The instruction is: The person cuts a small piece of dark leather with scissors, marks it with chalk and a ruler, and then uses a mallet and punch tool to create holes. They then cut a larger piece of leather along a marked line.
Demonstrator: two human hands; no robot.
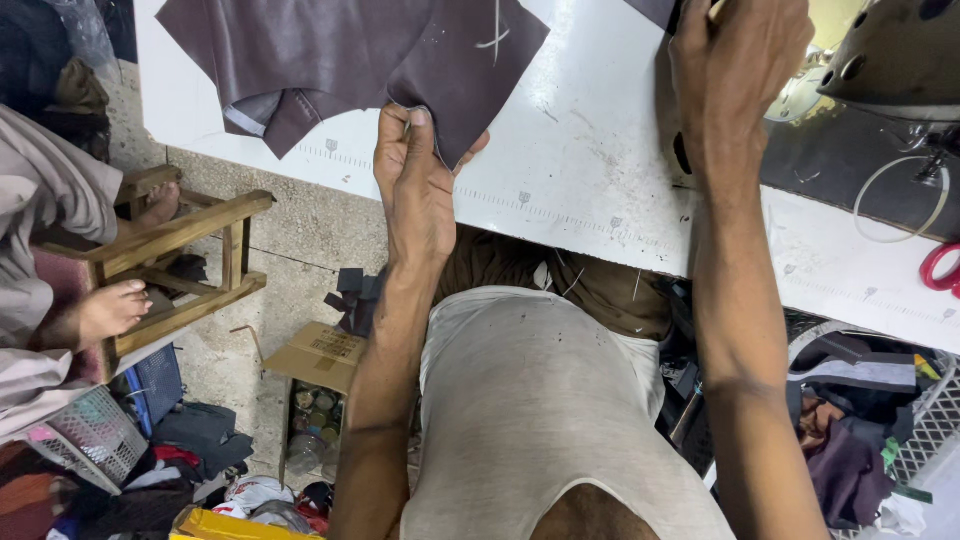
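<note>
1. The left hand [415, 180] is pinching the near edge of the dark brown leather piece [350, 60], lying on the white counter [590, 170] toward 11 o'clock.
2. The right hand [735, 70], at 1 o'clock, is closing its fingers on a pale stick-like tool [716, 10] beside the sewing machine [890, 60].

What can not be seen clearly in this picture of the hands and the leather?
Head view only:
- Leather: its upper part is cut off by the top edge.
- Right hand: what it holds is hidden by its own fingers and the top edge.
- Left hand: the small thing between thumb and leather is too small to tell.
- Sewing machine: cut off by the right corner.
- Scissors: only red handles show at the right edge.
</note>
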